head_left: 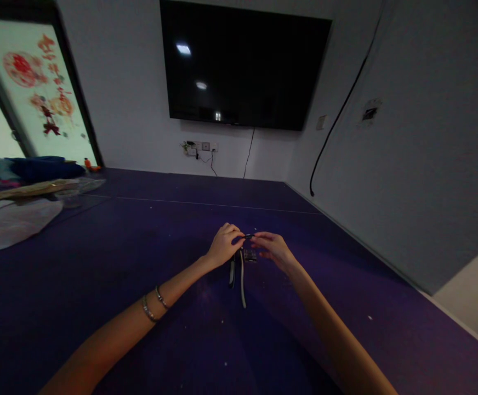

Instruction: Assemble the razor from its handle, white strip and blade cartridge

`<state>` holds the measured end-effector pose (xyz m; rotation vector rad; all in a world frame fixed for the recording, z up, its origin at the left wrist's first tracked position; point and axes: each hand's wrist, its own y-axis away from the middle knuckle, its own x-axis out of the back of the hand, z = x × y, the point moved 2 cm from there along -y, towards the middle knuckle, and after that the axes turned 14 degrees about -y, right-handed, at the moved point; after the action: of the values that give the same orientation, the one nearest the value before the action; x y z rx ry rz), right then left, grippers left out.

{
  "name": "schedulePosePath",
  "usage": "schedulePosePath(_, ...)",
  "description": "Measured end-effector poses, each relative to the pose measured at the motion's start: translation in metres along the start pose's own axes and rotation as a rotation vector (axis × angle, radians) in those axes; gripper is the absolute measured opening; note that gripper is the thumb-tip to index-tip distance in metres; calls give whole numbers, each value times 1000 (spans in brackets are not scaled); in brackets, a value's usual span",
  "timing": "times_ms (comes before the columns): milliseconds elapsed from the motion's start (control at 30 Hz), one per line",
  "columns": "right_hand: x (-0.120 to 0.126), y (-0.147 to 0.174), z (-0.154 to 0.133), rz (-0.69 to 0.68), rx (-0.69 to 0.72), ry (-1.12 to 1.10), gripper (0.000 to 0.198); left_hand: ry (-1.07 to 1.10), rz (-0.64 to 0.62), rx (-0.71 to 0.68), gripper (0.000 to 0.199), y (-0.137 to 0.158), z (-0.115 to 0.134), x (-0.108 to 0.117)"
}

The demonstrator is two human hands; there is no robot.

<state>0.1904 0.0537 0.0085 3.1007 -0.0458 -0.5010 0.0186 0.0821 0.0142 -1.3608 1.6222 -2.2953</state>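
Observation:
Between the fingertips of both hands is a small, dark, narrow piece (248,236), too small to make out its kind. My left hand (225,244) pinches its left end. My right hand (272,249) grips the right end with thumb and forefinger, the other fingers loosely curled. Below the hands a pale, thin strip (243,280) lies on the purple surface. Beside it is a dark strip with a light edge (232,271), its upper part partly hidden by my left hand. A small dark squarish thing with a light pattern (250,256) lies just under the right fingers.
The purple surface (173,340) stretches to the walls, with tiny white specks on it. Bags and cloth (21,219) lie at the far left. A black cable (340,112) hangs down the right wall. A large screen (245,66) is mounted above sockets (205,146).

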Motion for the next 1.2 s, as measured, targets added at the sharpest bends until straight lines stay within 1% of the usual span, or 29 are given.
schedulePosePath(133, -7, 0, 5, 19, 56, -128, 28, 6, 22, 8, 12, 0, 4, 2)
schedulePosePath(233, -9, 1, 3, 42, 98, -129, 29, 28, 7, 15, 12, 0, 8, 3)
schedulePosePath(367, -7, 1, -3, 54, 166, 9, 31, 143, -27, 92, 10, -5, 8, 6)
schedulePosePath(500, -8, -1, -6, -27, 249, 203, 34, 278, -68, 231, 14, -11, -1, 9)
schedulePosePath(600, -11, 0, -8, -91, 316, 328, 37, 347, -158, 317, 17, -13, -7, 7)
schedulePosePath(700, -15, 3, -10, -147, 352, 420, 40, 430, -256, 377, 20, -14, -7, 4)
schedulePosePath(800, -18, 5, -12, -196, 375, 471, 41, 503, -332, 414, 20, -13, -4, 1)
schedulePosePath(867, -19, 5, -13, -214, 386, 480, 40, 535, -354, 428, 19, -13, -3, 1)
schedulePosePath(967, -18, 5, -12, -209, 361, 443, 37, 566, -339, 469, 18, -12, -4, 0)
schedulePosePath(1100, -11, 1, -8, -152, 267, 383, 25, 578, -247, 567, 20, -10, -10, -2)
schedulePosePath(1200, -5, -2, -7, -110, 234, 341, 21, 593, -205, 629, 22, -8, -10, -4)
